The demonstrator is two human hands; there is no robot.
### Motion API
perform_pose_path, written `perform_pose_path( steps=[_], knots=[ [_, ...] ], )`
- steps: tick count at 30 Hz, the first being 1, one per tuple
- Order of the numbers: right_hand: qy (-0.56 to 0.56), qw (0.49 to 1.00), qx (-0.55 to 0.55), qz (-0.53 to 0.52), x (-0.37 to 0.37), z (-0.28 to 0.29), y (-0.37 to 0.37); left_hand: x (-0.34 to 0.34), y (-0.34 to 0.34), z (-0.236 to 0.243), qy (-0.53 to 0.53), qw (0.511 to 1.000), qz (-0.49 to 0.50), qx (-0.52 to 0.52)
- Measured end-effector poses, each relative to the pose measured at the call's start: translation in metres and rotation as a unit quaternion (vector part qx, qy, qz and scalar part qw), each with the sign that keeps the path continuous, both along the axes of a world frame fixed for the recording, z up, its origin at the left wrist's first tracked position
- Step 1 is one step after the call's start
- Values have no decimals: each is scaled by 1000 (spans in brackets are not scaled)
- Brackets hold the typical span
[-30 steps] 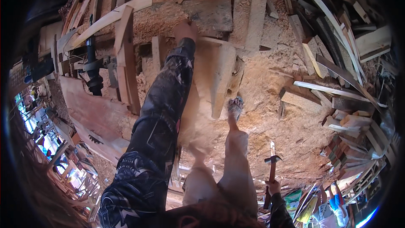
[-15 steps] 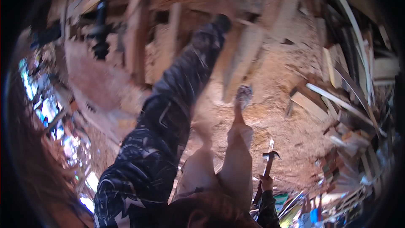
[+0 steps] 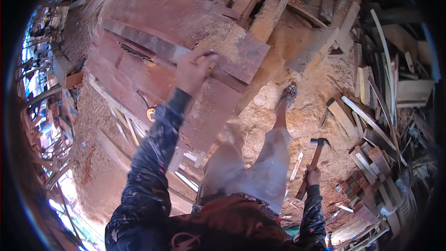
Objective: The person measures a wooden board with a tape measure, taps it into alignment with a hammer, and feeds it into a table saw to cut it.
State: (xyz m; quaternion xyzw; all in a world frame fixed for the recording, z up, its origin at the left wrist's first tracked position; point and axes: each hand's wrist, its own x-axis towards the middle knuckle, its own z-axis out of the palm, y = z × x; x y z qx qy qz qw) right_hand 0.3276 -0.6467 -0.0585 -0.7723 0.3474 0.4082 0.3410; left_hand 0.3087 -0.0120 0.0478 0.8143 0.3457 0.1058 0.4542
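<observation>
My left hand point(image 3: 195, 72) is over the dusty reddish board top point(image 3: 232, 111), its fingers curled by a gap beside a grey strip point(image 3: 134, 37); a small yellowish thing at the fingers is too indistinct to name. A toothed saw blade point(image 3: 132, 52) shows through a slot to its left. An orange tape measure point(image 3: 151, 114) lies below the hand. My right hand point(image 3: 312, 176) grips the wooden handle of a claw hammer point(image 3: 315, 158), head upward, at the lower right beside my leg.
Loose beams point(image 3: 274, 14) lie beyond the board. Offcuts and long strips point(image 3: 371, 125) are heaped along the right. My legs and sandalled foot point(image 3: 289, 92) stand on sawdust-covered ground point(image 3: 260, 107). Cluttered timber point(image 3: 55, 97) lines the bright left side.
The view has swung toward the reddish board. My left hand has moved from the upper timbers onto it, beside the saw slot. My right hand has risen slightly with the hammer.
</observation>
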Motion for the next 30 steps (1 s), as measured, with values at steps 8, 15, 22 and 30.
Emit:
perform_pose_path(
  steps=[8, 15, 22, 30],
  knots=[
    [-66, 983, 170, 25, -40, 82, 174, -48, 81, -77, -54, 947, -224, 223],
    [-134, 958, 187, 173, -60, 126, 304, -51, 83, -76, -63, 933, -257, 244],
    [-344, 859, 241, 292, -78, 156, 391, -59, 87, -79, -57, 923, -265, 271],
    [-450, 777, 149, 414, -69, 109, 434, -51, 86, -84, -103, 924, -256, 265]
  ],
)
